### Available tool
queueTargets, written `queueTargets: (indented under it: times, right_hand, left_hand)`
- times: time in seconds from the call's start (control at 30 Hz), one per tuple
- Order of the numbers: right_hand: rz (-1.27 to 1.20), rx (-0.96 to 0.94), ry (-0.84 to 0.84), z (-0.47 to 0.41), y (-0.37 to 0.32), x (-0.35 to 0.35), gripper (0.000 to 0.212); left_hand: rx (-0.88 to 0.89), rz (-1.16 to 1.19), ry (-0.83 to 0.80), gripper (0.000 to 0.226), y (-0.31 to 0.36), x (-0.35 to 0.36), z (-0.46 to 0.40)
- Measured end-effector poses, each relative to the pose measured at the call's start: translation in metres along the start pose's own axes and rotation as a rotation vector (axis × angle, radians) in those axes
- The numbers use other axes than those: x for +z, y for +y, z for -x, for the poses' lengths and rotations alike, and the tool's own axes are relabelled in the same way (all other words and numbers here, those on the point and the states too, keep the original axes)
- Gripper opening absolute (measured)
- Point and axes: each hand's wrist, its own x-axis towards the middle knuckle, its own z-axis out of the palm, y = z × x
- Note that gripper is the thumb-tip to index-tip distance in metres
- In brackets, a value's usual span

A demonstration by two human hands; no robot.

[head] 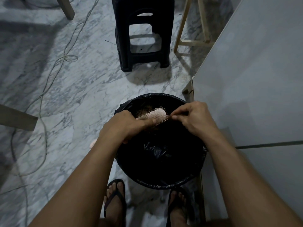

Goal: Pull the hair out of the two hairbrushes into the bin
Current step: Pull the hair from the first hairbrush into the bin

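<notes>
My left hand [129,122] grips the handle of a pale pink hairbrush [155,114], holding it bristles up over the far side of a round bin [124,163] lined with a black bag. My right hand [191,117] pinches at the brush's right tip, thumb and fingers closed on a thin tuft of hair [170,117] that is hard to make out. A brownish clump of hair [143,111] shows against the dark liner behind the brush. A pink rounded end [92,143] pokes out below my left forearm; whether it belongs to this brush I cannot tell.
A black plastic stool [142,35] stands on the marble floor beyond the bin. A grey tabletop [255,76] fills the right side, its edge touching the bin. Cables [49,76] trail across the floor at left. Wooden legs [185,25] stand at the back right. My sandalled feet [114,199] are by the bin.
</notes>
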Motion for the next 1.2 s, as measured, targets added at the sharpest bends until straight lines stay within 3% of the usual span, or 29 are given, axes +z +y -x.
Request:
queueTargets:
  times: [0.2,0.3,0.37,0.5,0.67,0.73,0.83,1.0,1.1,1.2]
  right_hand:
    - [0.121,0.195,0.18,-0.005,0.009,-0.009,0.013]
    - [0.218,0.288,0.155,-0.005,0.01,-0.007,0.017]
    - [0.235,0.21,0.044,-0.004,0.009,-0.005,0.029]
    - [0.023,-0.091,-0.084,0.002,-0.006,0.006,0.058]
    - [-0.052,-0.177,0.092,0.0,-0.008,0.016,0.019]
    - [-0.037,-0.154,0.102,0.0,-0.007,0.013,0.013]
    - [0.042,-0.045,0.078,-0.003,-0.002,0.006,0.011]
    - [0.181,0.247,0.23,-0.01,0.023,-0.019,0.011]
    - [0.246,0.294,0.105,-0.009,0.025,-0.017,0.011]
    - [0.268,0.199,-0.113,-0.003,0.014,-0.009,0.023]
  left_hand:
    - [-0.035,0.014,0.078,0.072,-0.001,-0.001,-0.004]
    - [-0.021,-0.003,0.103,0.068,0.004,0.003,-0.004]
    - [-0.009,-0.015,0.112,0.064,0.008,0.005,-0.006]
    - [0.009,0.029,0.084,0.061,0.015,0.009,-0.006]
    - [-0.001,0.137,0.019,0.069,0.015,0.008,-0.003]
    - [-0.003,0.137,0.031,0.07,0.011,0.008,-0.005]
    - [-0.01,0.118,0.071,0.067,0.006,0.004,-0.008]
    - [-0.106,0.079,0.226,0.071,-0.02,-0.014,-0.017]
    - [-0.095,0.13,0.204,0.075,-0.021,-0.013,-0.016]
    - [-0.059,0.157,0.162,0.068,-0.011,-0.009,-0.013]
